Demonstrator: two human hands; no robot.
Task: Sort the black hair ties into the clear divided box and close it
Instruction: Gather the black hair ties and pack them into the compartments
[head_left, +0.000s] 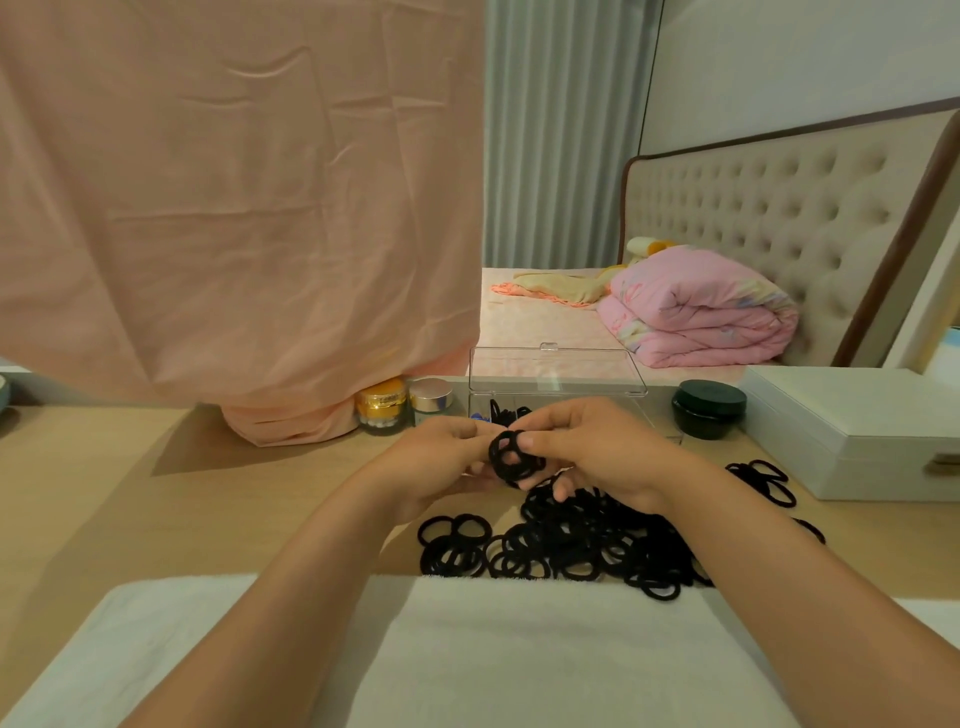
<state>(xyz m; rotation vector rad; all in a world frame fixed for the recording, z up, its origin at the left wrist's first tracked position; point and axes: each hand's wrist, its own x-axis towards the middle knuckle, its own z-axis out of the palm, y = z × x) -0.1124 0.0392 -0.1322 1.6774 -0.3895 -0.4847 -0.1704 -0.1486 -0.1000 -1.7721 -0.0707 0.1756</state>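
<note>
A small bunch of hair ties (514, 460) is pinched between left hand (441, 460) and right hand (597, 452) fingers; soft, light, stretchy stuff, probably best gripped across the stacked loops, with the clear box (558, 387) at 12 o'clock.

Left hand (441, 457) and right hand (597, 452) are gripping a bunch of hair ties (516, 460) above the table (156, 493).
Just behind the grip, the divided box (558, 387) is standing open; the loose pile (571, 545) is lying nearer, beneath it; two jars (402, 405) are sitting behind-left, and a round tin (709, 408) behind-right.
</note>
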